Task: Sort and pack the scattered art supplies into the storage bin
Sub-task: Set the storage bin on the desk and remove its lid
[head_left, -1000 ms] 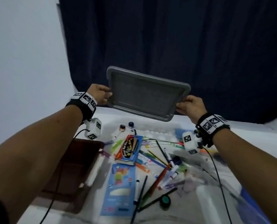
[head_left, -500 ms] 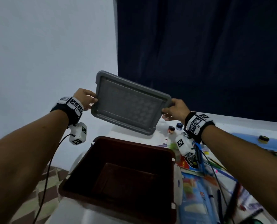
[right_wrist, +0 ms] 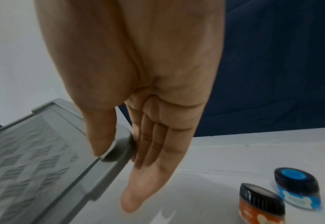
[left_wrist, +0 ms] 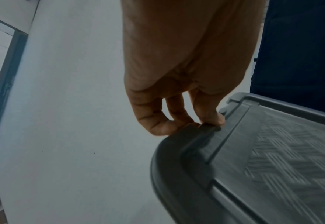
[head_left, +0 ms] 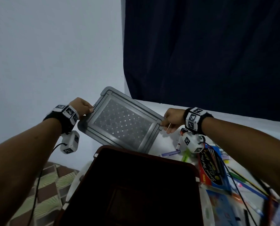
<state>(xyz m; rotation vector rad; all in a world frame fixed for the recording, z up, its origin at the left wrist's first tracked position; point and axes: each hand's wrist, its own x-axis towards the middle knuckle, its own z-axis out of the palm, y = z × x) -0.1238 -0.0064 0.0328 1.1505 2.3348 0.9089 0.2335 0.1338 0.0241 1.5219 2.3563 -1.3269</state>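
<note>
**Both hands hold the grey lid clear of the open bin**

Pinching opposite short edges, the left hand [head_left: 80,106] and right hand [head_left: 171,120] carry the grey lid [head_left: 121,122], tilted, above the far rim of the brown storage bin [head_left: 145,156]. Its long axis runs hand to hand. Paint jars [right_wrist: 261,200], markers and a pencil box [head_left: 211,167] lie scattered along the table's right side, nearer the right hand.

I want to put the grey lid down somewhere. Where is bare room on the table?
Bare white table lies behind the lid, up to the dark curtain. To the right of the brown bin, pens and boxes crowd the surface.
</note>
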